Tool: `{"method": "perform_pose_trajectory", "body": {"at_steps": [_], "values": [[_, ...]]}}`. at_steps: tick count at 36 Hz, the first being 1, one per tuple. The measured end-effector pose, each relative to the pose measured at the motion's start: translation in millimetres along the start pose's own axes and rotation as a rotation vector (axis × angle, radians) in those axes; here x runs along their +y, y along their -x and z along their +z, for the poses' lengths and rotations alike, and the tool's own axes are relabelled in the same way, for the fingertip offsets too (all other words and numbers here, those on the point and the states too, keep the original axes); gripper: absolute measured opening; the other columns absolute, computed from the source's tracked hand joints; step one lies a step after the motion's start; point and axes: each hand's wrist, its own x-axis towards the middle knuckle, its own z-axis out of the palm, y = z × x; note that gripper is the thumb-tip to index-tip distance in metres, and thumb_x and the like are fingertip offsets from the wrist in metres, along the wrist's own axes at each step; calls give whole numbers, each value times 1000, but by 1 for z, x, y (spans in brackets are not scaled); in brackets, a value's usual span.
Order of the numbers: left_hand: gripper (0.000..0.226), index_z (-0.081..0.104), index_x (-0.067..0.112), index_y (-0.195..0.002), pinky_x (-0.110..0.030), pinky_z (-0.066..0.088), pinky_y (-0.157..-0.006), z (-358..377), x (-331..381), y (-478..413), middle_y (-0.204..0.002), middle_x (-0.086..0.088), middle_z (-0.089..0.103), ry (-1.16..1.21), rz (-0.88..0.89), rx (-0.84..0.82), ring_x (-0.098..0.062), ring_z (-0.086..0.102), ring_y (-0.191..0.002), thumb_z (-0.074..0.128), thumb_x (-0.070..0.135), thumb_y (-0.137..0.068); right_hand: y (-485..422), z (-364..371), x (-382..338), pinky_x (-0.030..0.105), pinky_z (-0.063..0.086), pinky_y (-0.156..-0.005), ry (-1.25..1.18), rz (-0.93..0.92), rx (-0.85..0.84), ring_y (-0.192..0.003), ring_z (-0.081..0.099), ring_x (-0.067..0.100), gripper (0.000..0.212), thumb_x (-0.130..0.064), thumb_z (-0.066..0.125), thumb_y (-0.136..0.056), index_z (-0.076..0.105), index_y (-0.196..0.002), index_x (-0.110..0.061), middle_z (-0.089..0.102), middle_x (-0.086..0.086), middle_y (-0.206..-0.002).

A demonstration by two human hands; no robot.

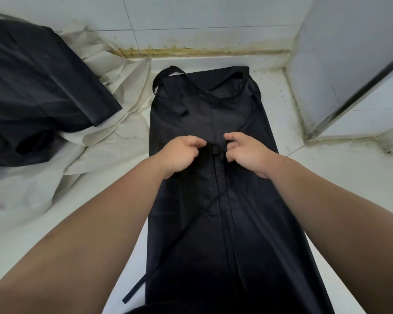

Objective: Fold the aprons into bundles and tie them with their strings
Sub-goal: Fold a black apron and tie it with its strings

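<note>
Head view: at the bottom of the frame two bare forearms come in, one from each lower corner, and reach toward the middle. Between them lies a black apron (pixel 247 200), a long narrow strip of thin, smooth, slightly shiny cloth, with its two sides folded in so that the edges meet along a straight seam down the centre. It lies flat on a pale, smooth surface (pixel 340 177) and runs from the bottom edge up to the middle top of the frame. One flat black string (pixel 168 248) goes diagonally from the centre of the apron down to the lower left, and its end lies off the cloth on the pale surface.

In the middle of the frame the left hand (pixel 182 152) and the right hand (pixel 245 150) are close together on the apron. The fingers of both hands are curled in, and they pinch a short piece of black strap that is stretched between them, just at the seam.

Higher up, the top of the apron shows a neck loop (pixel 168 72) and crossed straps lying on the cloth. At the upper left a heap of more black fabric (pixel 36 87) rests on a crumpled cream-white sheet (pixel 123 91) with many soft folds. At the far side are white wall tiles (pixel 191 12), with a yellowish, stained joint where the wall meets the surface.
</note>
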Motion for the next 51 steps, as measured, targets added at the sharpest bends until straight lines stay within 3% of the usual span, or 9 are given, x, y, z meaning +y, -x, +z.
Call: {"method": "perform_pose_trajectory", "body": {"at_steps": [11,17,29,33,37,40,45,48,51], "values": [[38,61,29,-124,-39,31,-112,19,-26,-1,-135,-2,47,-303,130,59,-24,37,-130,63,33,-86,1,2,-8,9,37,-61,17,-27,-57,-75,55,-3,43,-7,51,-91,50,-134,-15,61,-3,-103],[41,56,34,-96,-44,42,-99,28,-18,2,-109,5,53,-297,108,116,-19,48,-112,72,59,-69,-3,6,-7,14,39,-69,43,-34,-37,-97,57,9,44,-39,67,-84,58,-119,-12,62,-2,-105],[16,66,34,-78,-39,34,-87,44,2,-4,-99,6,60,-415,-18,148,-20,49,-106,61,48,-82,-9,-3,-3,22,40,-79,56,-21,-10,-97,52,13,44,-1,62,-82,56,-125,-11,56,-1,-108],[14,61,22,-80,-37,47,-90,37,5,-9,-91,1,63,-44,-86,179,-23,58,-97,54,30,-89,-10,-7,-3,19,44,-62,-14,2,23,-77,53,8,38,-1,56,-85,55,-122,-13,59,1,-93],[17,50,16,-82,-17,47,-53,12,9,-11,-70,0,58,420,-208,200,-15,60,-67,44,12,-97,-11,-12,1,28,55,-75,-30,25,106,-84,57,15,35,-3,48,-90,55,-124,-9,58,3,-91],[20,45,20,-78,-25,44,-58,-10,6,-12,-61,4,46,551,-316,258,-8,48,-50,45,12,-96,-14,-13,2,35,56,-83,-38,60,162,-78,56,18,30,-6,47,-90,59,-117,-2,55,5,-81],[11,57,9,-85,-29,39,-67,-45,-14,-16,-84,-6,58,257,-394,495,-23,59,-79,51,15,-92,-13,-15,-1,43,57,-73,83,105,315,-70,49,24,17,-9,47,-82,48,-65,-5,48,8,-68],[19,53,10,-75,-32,40,-74,-60,-26,-9,-82,-7,54,-35,-424,558,-30,52,-90,49,15,-93,-7,-25,-7,25,33,-48,302,133,386,-58,44,23,23,-9,47,-81,38,-60,-12,44,4,-62],[28,63,1,-110,-40,42,-85,-68,-32,-7,-118,-21,60,-119,-425,565,-39,54,-113,47,15,-93,-8,-40,-5,25,28,-45,345,180,479,-55,43,20,23,-8,49,-83,38,-62,-10,43,5,-63]]}}
